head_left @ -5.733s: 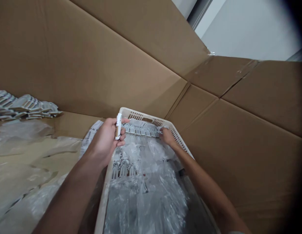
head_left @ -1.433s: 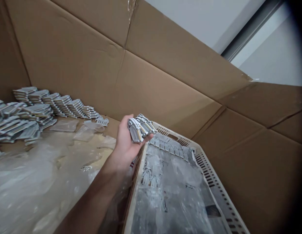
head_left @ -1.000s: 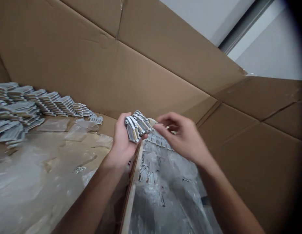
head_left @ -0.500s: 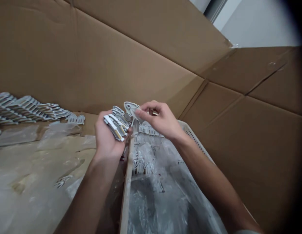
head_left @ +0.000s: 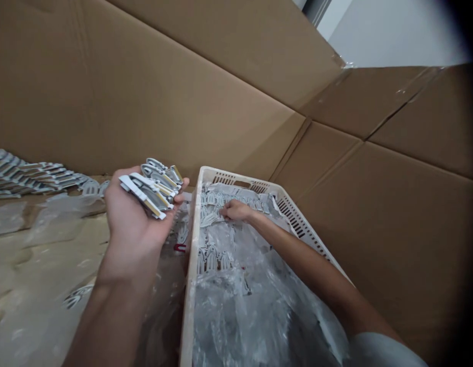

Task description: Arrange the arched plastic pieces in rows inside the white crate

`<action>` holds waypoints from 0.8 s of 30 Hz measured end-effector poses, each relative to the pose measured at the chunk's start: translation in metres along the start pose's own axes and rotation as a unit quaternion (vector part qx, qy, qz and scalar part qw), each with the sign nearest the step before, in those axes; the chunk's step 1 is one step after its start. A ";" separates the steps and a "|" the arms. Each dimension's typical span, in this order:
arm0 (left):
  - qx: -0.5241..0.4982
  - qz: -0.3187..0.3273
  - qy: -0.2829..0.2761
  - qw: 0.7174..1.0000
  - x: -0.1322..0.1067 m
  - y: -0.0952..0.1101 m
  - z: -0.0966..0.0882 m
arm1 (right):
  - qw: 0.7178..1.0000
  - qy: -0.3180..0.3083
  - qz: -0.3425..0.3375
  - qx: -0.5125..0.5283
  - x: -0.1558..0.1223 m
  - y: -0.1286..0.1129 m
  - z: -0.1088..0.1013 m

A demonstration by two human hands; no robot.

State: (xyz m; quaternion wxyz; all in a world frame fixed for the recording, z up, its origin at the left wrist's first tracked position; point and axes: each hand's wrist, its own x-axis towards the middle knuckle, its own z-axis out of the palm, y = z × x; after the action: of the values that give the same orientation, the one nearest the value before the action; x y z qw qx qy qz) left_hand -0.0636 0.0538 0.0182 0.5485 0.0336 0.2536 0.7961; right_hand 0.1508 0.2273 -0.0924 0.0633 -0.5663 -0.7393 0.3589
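My left hand (head_left: 131, 206) is wrapped round a bunch of grey-white plastic parts (head_left: 154, 186) with pointed, arch-like ends and yellowish strips along some edges. It is held up just left of the white plastic basket (head_left: 196, 239). Inside that basket, my right hand (head_left: 236, 210) reaches low with its fingers pinched. A pale arch-shaped part (head_left: 211, 219) lies at its fingertips, partly hidden. Beyond the hand, a row of similar parts (head_left: 236, 194) runs along the basket's far end, and several more (head_left: 212, 259) stand nearer to me.
Clear plastic film (head_left: 255, 306) covers much of the basket's contents. Tall cardboard walls (head_left: 163, 92) rise behind and to the right. At the left, a long stack of parts (head_left: 33, 176) lies against the cardboard, with plastic bags (head_left: 41, 306) in front.
My right hand has gone from beside the left hand down into the basket, taking a plastic part with it. My left hand, still holding its bunch, has shifted left in view.
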 end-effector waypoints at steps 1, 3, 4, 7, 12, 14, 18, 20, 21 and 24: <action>0.002 0.001 0.002 1.000 -0.001 0.001 0.000 | 1.000 -0.002 0.003 0.000 0.003 0.001 0.003; 0.001 0.000 -0.002 1.000 -0.001 0.003 -0.001 | 1.000 0.000 0.005 0.002 0.009 0.002 0.008; -0.002 0.003 -0.007 1.000 0.000 0.003 -0.003 | 1.000 0.002 0.004 0.004 0.011 0.002 0.010; -0.010 0.004 -0.023 1.000 0.005 0.005 -0.009 | 1.000 0.010 -0.001 0.010 0.016 0.003 0.012; -0.050 -0.020 -0.075 0.996 0.013 0.005 -0.019 | 1.000 0.020 -0.006 0.016 0.020 -0.001 0.016; -0.053 -0.027 -0.082 0.995 0.013 0.005 -0.019 | 1.000 0.023 -0.007 0.013 0.022 -0.003 0.018; -0.024 -0.015 -0.048 0.998 0.011 0.004 -0.015 | 0.998 0.046 -0.029 -0.023 0.019 -0.005 0.017; -0.022 -0.018 -0.045 0.999 0.011 0.004 -0.015 | 0.995 0.070 -0.056 -0.044 0.013 -0.006 0.014; -0.025 -0.022 -0.051 0.998 0.012 0.004 -0.015 | 0.993 0.073 -0.080 -0.053 0.009 -0.007 0.013; -0.031 -0.031 -0.070 0.997 0.014 0.005 -0.018 | 0.978 0.034 -0.179 -0.103 -0.004 -0.013 0.014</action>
State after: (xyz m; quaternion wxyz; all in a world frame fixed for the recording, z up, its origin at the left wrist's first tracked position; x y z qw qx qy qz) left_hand -0.0790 0.0580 0.0014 0.5898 0.0644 0.1908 0.7820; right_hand 0.1352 0.2167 -0.0935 0.0932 -0.4404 -0.8590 0.2440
